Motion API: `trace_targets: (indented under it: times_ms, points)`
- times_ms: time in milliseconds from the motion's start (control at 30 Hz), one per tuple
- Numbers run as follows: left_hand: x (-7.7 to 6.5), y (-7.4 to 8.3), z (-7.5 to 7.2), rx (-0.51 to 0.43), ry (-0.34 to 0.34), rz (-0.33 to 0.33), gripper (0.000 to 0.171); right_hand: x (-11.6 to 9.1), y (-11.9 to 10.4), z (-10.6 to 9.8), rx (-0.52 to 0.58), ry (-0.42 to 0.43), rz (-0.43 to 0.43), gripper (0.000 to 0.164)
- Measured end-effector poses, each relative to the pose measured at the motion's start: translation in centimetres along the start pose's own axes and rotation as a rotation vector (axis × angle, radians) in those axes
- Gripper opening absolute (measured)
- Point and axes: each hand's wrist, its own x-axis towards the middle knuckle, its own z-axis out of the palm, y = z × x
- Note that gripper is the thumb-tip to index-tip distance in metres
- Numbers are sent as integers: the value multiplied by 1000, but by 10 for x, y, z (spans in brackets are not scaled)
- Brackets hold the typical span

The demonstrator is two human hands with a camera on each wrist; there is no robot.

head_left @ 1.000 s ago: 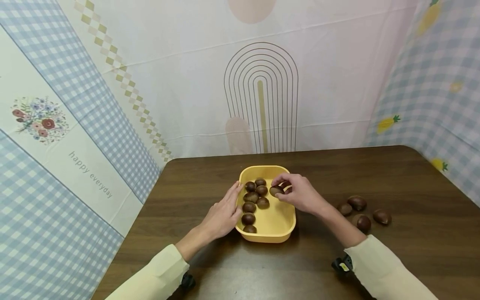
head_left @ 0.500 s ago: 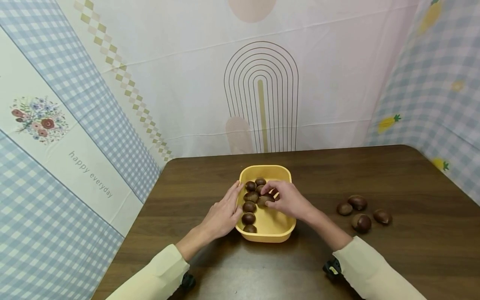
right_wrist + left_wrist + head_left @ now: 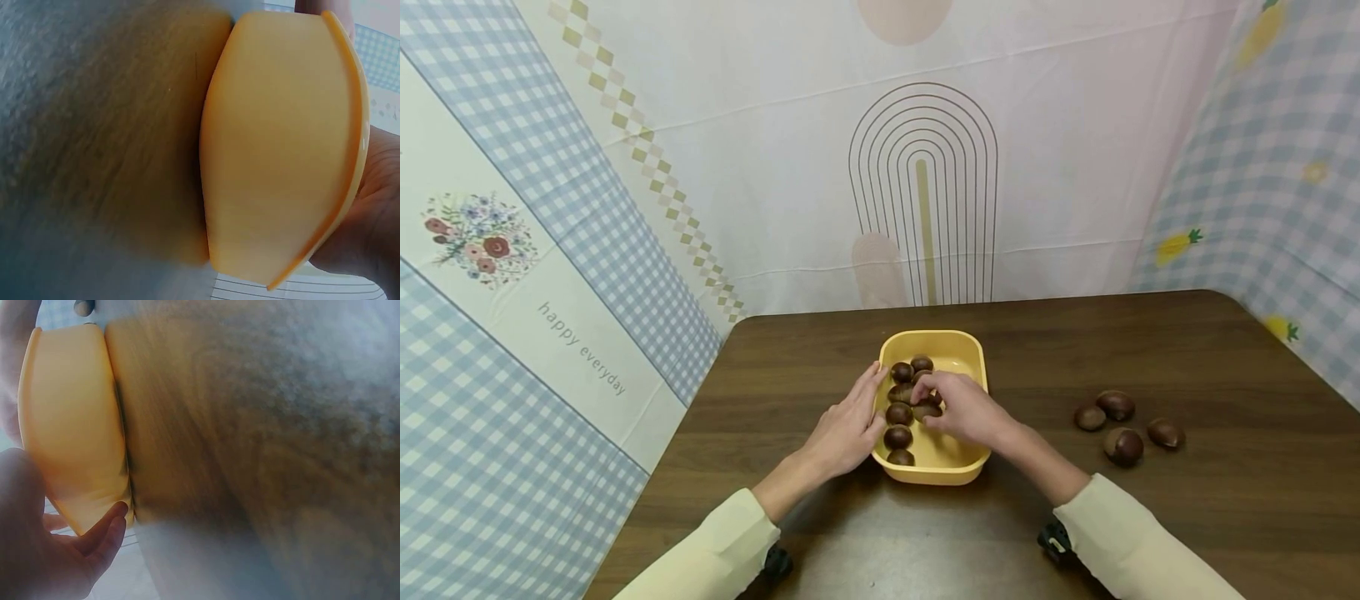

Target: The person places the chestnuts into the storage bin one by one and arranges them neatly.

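Note:
A yellow plastic tray (image 3: 940, 477) stands on the table with several brown chestnuts in it. Most line its left side, among them one chestnut (image 3: 898, 437) near the front. My right hand (image 3: 964, 408) reaches inside and pinches a chestnut (image 3: 927, 411) between thumb and fingers, low beside the others; its fingers partly cover the neighbouring nuts. Along the tray's outer left wall lies my left hand (image 3: 842, 429), fingers extended and touching the side. The left wrist view shows the left hand's fingertips (image 3: 119, 509) against the outer wall. In the right wrist view the tray wall hides the right hand's fingers.
Several loose chestnuts (image 3: 1123, 447) lie on the dark wooden table (image 3: 880, 542) to the right of the tray. A patterned cloth (image 3: 790, 167) hangs behind the table and along both sides.
My right hand has carried the pinched chestnut left, toward the front and down inside the tray, beside the other nuts. My left hand stays at the tray's left side.

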Motion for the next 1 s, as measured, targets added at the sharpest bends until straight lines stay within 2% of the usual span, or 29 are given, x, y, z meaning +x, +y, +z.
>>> trace_targets:
  times_ms: [300,567,800,1000]
  points:
    - [0,0,0,8,-3,-3,65,-4,-5,8,-70,-56,-67,26]
    - [0,0,1,3,1,-4,65,-4,-9,12,-120,-67,-25,25]
    - [-2,1,0,-4,-4,-9,65,-4,-8,11,-51,-28,-19,24]
    - [-1,1,0,1,3,-3,64,-3,-6,2,17,40,-18,23]
